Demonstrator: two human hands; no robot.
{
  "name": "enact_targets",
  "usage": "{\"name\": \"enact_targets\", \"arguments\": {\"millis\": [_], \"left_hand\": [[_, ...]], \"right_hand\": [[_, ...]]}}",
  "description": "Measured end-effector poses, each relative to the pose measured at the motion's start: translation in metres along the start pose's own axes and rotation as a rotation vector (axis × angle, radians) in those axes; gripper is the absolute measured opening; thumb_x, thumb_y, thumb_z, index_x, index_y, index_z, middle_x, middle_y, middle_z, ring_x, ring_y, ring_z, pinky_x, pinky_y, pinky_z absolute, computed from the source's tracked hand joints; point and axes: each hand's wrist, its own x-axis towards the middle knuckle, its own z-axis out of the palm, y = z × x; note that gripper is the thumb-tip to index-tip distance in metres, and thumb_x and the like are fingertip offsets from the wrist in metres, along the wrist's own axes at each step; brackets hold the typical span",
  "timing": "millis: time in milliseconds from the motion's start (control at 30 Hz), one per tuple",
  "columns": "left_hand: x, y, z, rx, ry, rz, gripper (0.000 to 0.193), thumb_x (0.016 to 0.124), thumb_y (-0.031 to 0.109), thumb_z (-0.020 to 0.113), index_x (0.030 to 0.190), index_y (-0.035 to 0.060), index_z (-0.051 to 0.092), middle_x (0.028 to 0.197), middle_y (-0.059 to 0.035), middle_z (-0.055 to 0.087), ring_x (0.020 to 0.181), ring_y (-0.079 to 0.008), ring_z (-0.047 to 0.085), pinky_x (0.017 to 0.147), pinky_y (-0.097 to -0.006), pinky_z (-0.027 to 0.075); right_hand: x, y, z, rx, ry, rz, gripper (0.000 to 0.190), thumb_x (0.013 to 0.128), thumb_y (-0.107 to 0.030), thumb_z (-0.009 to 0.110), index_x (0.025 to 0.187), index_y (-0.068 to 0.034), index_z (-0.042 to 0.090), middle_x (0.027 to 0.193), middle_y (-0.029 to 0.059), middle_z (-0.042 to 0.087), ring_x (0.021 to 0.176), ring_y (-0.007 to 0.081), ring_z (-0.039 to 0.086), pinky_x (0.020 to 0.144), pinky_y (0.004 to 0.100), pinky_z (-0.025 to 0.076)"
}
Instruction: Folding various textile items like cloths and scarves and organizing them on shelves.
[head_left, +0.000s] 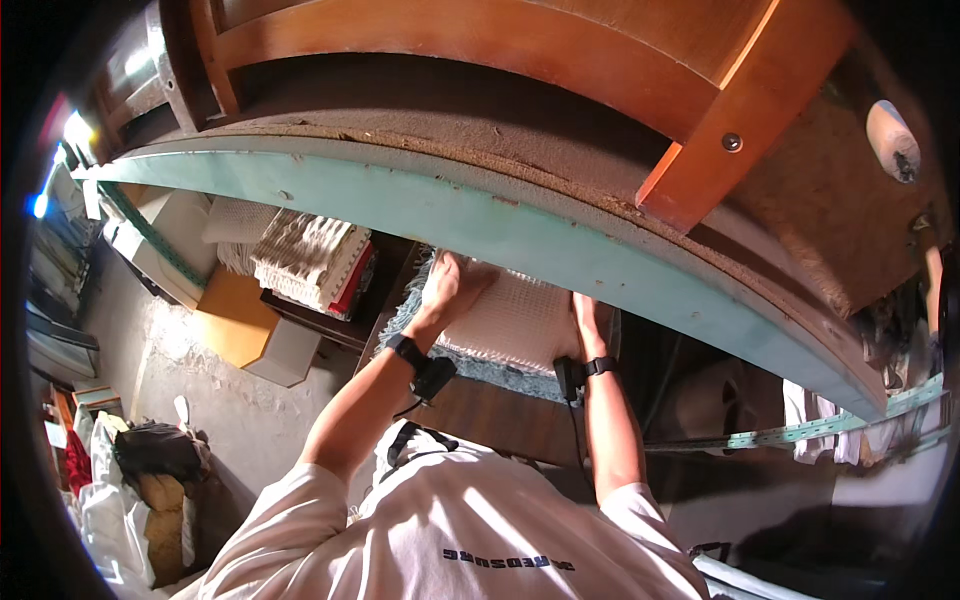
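Note:
In front of me a folded cream waffle-weave textile (517, 319) rests on a blue-grey fringed textile (510, 375), both on a dark wooden surface (480, 420). My left hand (448, 283) lies at the left side of the cream cloth, its fingers partly under the shelf beam. At the right edge of the cloth is my right hand (587, 319), with the beam covering its fingertips. Whether either hand grips the cloth or only presses on it, I cannot tell. Both wrists wear black straps with small devices.
A green metal shelf beam (450, 202) crosses low above my hands, with an orange-brown wooden furniture frame (686, 180) on the shelf. Left stands a pile of folded textiles (307, 262) beside a yellow-topped piece (236, 311). Bags (161, 457) sit on the concrete floor (225, 397).

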Motion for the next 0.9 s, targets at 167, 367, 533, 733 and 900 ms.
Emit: {"name": "enact_targets", "arguments": {"millis": [167, 367, 533, 733, 900], "left_hand": [[-0.025, 0.016, -0.036, -0.475, -0.309, -0.324, 0.04, 0.089, 0.025, 0.075, 0.119, 0.0, 0.066, 0.107, -0.0123, 0.07, 0.102, -0.0255, 0.065, 0.086, -0.0392, 0.052], [-0.059, 0.06, -0.067, -1.152, -0.494, -0.311, 0.074, 0.074, 0.011, 0.084, 0.14, 0.0033, 0.051, 0.131, -0.0067, 0.06, 0.122, -0.0183, 0.055, 0.106, -0.0357, 0.044], [-0.091, 0.089, -0.081, -0.947, -0.583, -0.217, 0.085, 0.069, -0.002, 0.08, 0.146, 0.0048, 0.045, 0.135, -0.0056, 0.058, 0.127, -0.0193, 0.052, 0.113, -0.0365, 0.038], [-0.14, 0.086, -0.091, -1.31, -0.563, -0.462, 0.07, 0.076, -0.013, 0.063, 0.142, 0.0025, 0.048, 0.131, -0.0059, 0.063, 0.125, -0.0165, 0.056, 0.111, -0.034, 0.041], [-0.192, 0.044, -0.052, -0.972, -0.362, -0.519, 0.073, 0.076, -0.011, 0.061, 0.145, 0.0013, 0.042, 0.139, -0.0095, 0.056, 0.131, -0.0203, 0.05, 0.113, -0.0344, 0.038]], "right_hand": [[-0.029, -0.013, -0.016, -0.283, 0.043, 0.081, 0.059, 0.099, -0.044, 0.062, 0.134, 0.003, 0.054, 0.134, 0.0246, 0.058, 0.126, 0.0384, 0.054, 0.105, 0.0474, 0.043], [-0.101, 0.012, -0.025, 0.546, 0.026, -0.064, 0.074, 0.096, -0.046, 0.066, 0.144, 0.006, 0.046, 0.142, 0.0271, 0.054, 0.131, 0.0376, 0.053, 0.11, 0.0447, 0.04], [-0.13, 0.024, -0.059, 1.023, -0.274, 0.23, 0.069, 0.093, -0.035, 0.074, 0.144, 0.003, 0.048, 0.134, 0.0159, 0.061, 0.12, 0.0278, 0.059, 0.104, 0.0408, 0.045], [-0.194, 0.035, -0.081, 1.344, -0.211, 0.358, 0.049, 0.091, -0.018, 0.073, 0.133, 0.003, 0.059, 0.122, 0.0087, 0.067, 0.108, 0.0202, 0.064, 0.094, 0.0357, 0.051], [-0.238, 0.07, -0.045, 0.874, -0.358, 0.547, 0.056, 0.09, -0.029, 0.077, 0.135, 0.001, 0.058, 0.121, 0.0094, 0.068, 0.108, 0.0206, 0.064, 0.096, 0.0354, 0.049]]}}
